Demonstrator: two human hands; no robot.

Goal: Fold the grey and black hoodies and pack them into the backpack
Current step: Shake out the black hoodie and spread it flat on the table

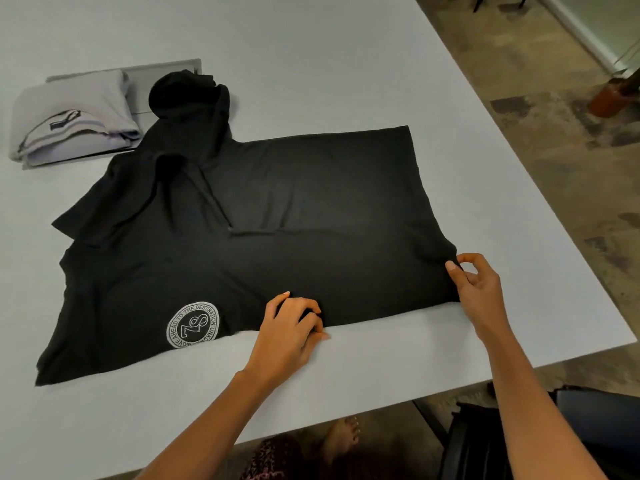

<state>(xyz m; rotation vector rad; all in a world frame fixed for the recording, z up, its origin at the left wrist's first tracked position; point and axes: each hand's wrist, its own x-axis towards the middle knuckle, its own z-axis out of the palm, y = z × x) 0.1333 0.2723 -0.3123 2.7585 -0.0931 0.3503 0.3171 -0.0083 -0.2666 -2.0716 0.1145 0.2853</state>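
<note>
Pinching the black hoodie (311, 202) are left hand (291, 327) and right hand (478, 289), grey hoodie (76, 116) folded beyond.

The one camera sits on my head and looks forward and down over the white table (346, 46). It is near enough that my forearms come in from the bottom edge. My left hand (291, 327) and right hand (474, 289) fall in the lower middle of the view. The black hoodie (294, 202) fills the centre and the folded grey hoodie (72, 116) lies far left. The wide lens takes in the floor (554, 168) on the right and my foot (343, 441) below the table's slanting near edge.
</note>
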